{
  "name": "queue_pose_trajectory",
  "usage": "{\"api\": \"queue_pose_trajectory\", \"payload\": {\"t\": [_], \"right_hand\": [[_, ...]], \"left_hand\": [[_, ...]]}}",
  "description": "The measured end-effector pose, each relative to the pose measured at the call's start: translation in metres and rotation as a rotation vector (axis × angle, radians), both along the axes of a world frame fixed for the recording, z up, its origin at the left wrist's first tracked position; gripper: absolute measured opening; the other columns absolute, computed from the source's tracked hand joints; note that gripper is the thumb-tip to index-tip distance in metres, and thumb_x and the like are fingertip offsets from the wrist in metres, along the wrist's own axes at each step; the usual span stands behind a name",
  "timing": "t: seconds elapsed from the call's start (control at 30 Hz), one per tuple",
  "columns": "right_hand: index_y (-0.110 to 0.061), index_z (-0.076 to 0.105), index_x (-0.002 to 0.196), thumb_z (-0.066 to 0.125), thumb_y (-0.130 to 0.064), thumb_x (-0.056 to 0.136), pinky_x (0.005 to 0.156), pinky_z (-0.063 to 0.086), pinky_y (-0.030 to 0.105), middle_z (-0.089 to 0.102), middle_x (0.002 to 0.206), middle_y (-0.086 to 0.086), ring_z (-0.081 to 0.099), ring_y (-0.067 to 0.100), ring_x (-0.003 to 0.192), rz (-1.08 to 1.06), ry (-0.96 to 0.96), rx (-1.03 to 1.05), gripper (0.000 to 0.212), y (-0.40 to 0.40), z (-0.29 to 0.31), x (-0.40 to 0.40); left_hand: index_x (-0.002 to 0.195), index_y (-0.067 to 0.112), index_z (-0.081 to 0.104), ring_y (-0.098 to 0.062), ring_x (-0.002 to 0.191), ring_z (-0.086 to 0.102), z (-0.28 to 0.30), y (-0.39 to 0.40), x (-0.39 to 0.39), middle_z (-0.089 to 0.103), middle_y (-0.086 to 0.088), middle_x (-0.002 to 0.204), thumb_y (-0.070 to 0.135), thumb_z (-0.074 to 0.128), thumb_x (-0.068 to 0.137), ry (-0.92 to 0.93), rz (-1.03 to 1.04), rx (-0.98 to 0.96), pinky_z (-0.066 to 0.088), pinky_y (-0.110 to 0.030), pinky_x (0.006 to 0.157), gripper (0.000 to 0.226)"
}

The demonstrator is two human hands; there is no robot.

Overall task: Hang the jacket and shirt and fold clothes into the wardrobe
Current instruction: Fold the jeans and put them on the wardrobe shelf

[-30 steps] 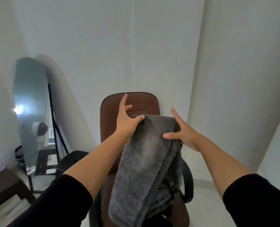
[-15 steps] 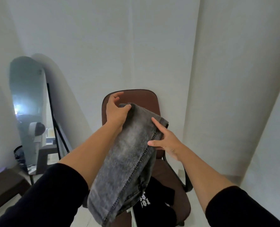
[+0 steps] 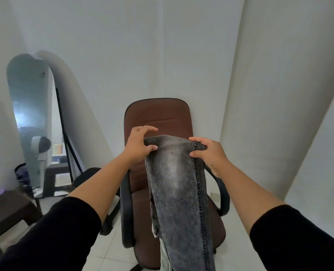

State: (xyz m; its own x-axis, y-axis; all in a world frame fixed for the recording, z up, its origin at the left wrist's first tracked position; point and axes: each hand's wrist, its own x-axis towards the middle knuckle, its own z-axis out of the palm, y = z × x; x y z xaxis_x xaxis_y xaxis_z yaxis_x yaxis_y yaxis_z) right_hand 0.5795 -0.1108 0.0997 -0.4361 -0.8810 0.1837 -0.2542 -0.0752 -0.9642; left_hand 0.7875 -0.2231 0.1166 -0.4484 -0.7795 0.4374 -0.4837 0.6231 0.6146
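A pair of grey washed jeans point(image 3: 178, 184) hangs lengthwise in front of me, folded along its length, its lower part running off the bottom of the view. My left hand point(image 3: 139, 143) pinches the top left corner between thumb and fingers. My right hand point(image 3: 208, 151) grips the top right corner at the stitched seam. Both hands hold the jeans up over the brown office chair point(image 3: 158, 118). A pale garment point(image 3: 165, 257) shows just under the jeans near the seat's front.
A tall standing mirror point(image 3: 28, 114) leans against the left wall. A dark wooden stool point(image 3: 8, 210) stands at the lower left. White walls close in behind and to the right of the chair. The floor is pale tile point(image 3: 107, 251).
My right hand went from flat against the jeans to gripping the top right corner. Both hands brought the jeans lower and squarer over the chair. The view tilted down.
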Motion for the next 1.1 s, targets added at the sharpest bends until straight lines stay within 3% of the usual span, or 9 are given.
{"api": "queue_pose_trajectory", "payload": {"t": [0.17,0.27,0.4,0.5,0.7,0.8,0.97,1.1], "right_hand": [[-0.034,0.071,0.088,0.076,0.003,0.07,0.09,0.053,0.045,0.069,0.1,0.016,0.065,0.035,0.095,-0.076,0.006,0.044,0.042,-0.001,-0.02,0.002],[-0.035,0.071,0.094,0.076,-0.001,0.071,0.091,0.053,0.044,0.069,0.101,0.013,0.065,0.032,0.092,-0.108,0.061,0.093,0.042,-0.008,-0.034,-0.005],[-0.027,0.065,0.117,0.077,-0.008,0.074,0.098,0.048,0.04,0.066,0.116,0.005,0.061,0.023,0.105,-0.16,0.154,0.172,0.049,-0.029,-0.054,-0.021],[-0.022,0.066,0.116,0.077,-0.012,0.075,0.095,0.049,0.039,0.067,0.111,0.005,0.062,0.022,0.101,-0.172,0.245,0.228,0.043,-0.057,-0.073,-0.039],[-0.017,0.069,0.104,0.075,-0.016,0.078,0.09,0.048,0.035,0.068,0.095,0.002,0.061,0.021,0.094,-0.179,0.356,0.309,0.027,-0.152,-0.118,-0.096],[-0.018,0.067,0.105,0.071,-0.021,0.082,0.086,0.048,0.033,0.069,0.095,0.001,0.062,0.021,0.091,-0.138,0.422,0.34,0.024,-0.209,-0.143,-0.136],[-0.021,0.058,0.119,0.059,-0.015,0.091,0.078,0.042,0.028,0.065,0.108,0.004,0.059,0.022,0.094,-0.026,0.437,0.419,0.028,-0.291,-0.189,-0.187],[-0.026,0.048,0.129,0.056,-0.01,0.091,0.087,0.042,0.03,0.059,0.122,0.004,0.054,0.023,0.111,0.071,0.44,0.51,0.042,-0.333,-0.222,-0.209]], "left_hand": [[0.128,0.031,0.048,-0.021,0.123,0.038,-0.022,-0.005,-0.005,0.034,-0.005,0.134,0.014,0.08,0.071,-0.113,-0.026,0.116,0.028,-0.021,0.098,0.067],[0.128,0.028,0.049,-0.021,0.121,0.04,-0.037,-0.012,-0.014,0.036,-0.005,0.129,0.009,0.08,0.07,-0.051,0.006,0.096,0.03,-0.021,0.097,0.069],[0.132,0.03,0.046,-0.018,0.12,0.043,-0.059,-0.032,-0.036,0.042,-0.002,0.127,0.007,0.083,0.065,0.037,0.037,0.103,0.037,-0.029,0.102,0.08],[0.136,0.03,0.042,-0.013,0.111,0.047,-0.084,-0.06,-0.054,0.05,0.0,0.123,0.005,0.082,0.066,0.07,0.046,0.107,0.038,-0.023,0.095,0.084],[0.138,0.031,0.039,-0.01,0.1,0.057,-0.138,-0.152,-0.112,0.064,0.001,0.104,-0.001,0.073,0.075,0.057,0.044,0.24,0.036,-0.015,0.093,0.079],[0.132,0.025,0.047,-0.012,0.096,0.06,-0.162,-0.207,-0.151,0.065,0.003,0.099,0.0,0.074,0.074,0.019,0.084,0.253,0.046,-0.027,0.096,0.069],[0.126,0.027,0.051,-0.014,0.097,0.06,-0.205,-0.292,-0.199,0.064,0.01,0.098,0.009,0.077,0.071,-0.044,0.134,0.258,0.049,-0.032,0.088,0.063],[0.123,0.027,0.053,-0.014,0.1,0.06,-0.239,-0.348,-0.219,0.065,0.008,0.102,0.013,0.078,0.072,-0.117,0.114,0.294,0.049,-0.032,0.087,0.059]]}}
